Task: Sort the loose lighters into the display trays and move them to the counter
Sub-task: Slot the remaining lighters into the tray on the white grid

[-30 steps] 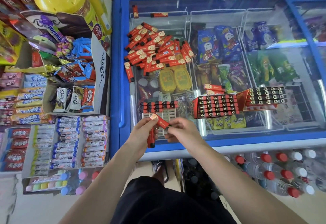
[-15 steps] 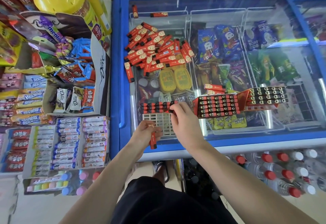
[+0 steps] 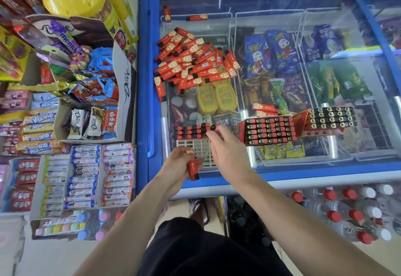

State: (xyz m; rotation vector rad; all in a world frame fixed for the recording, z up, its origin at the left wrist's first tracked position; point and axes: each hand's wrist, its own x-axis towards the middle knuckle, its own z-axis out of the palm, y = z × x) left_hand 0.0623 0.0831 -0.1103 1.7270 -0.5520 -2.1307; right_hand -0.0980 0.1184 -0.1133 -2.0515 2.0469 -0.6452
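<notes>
A: Our right hand (image 3: 225,145) pinches a lighter (image 3: 213,127) into the tray (image 3: 195,149) row.
B: Left hand (image 3: 180,167) grips the spare (image 3: 192,170), upright, just left of the tray's free slots.

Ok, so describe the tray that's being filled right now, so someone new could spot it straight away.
Find the blue chest freezer with the glass lid. At its near left edge, in front of the person, lies a white grid tray with the right hand over it. Unlike the two full trays to its right, only its far rows hold lighters; the near slots are bare.
</notes>
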